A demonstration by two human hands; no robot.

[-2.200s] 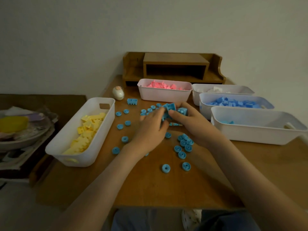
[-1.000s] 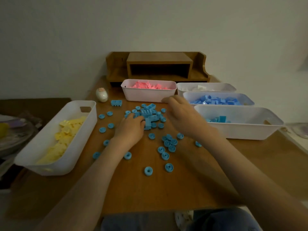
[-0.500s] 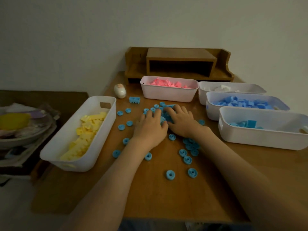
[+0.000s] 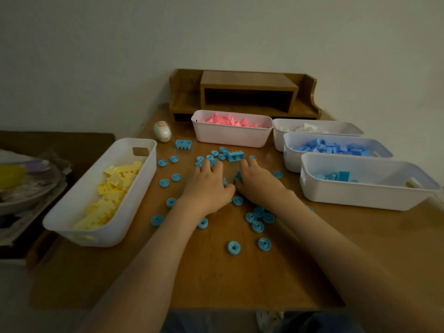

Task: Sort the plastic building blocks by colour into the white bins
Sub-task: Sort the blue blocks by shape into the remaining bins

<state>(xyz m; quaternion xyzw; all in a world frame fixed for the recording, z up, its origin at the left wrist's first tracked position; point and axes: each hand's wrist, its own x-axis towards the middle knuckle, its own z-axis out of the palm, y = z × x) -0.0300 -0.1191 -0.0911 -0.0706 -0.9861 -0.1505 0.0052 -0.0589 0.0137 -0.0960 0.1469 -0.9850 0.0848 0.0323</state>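
Both of your hands are palm-down over the cluster of light blue blocks in the middle of the tabletop, thumbs almost touching. Your left hand lies with its fingers fairly straight and spread, their tips resting on small round pieces - its grip is apart, clamped on nothing. Your right hand is arched over the blocks with the fingers bent down; whether its grip holds a piece I cannot tell, since the palm hides what is under it.

Just beyond your fingertips sits a blue brick, and another brick lies apart, nearer the egg-shaped ornament. Round blue pieces are scattered around both wrists.

To your left stands the bin of yellow blocks. At the back is the bin of pink blocks, in front of a wooden shelf. On your right three bins stand in a row - the farthest with white blocks, the middle bin with darker blue blocks, and the nearest bin with a few light blue ones.
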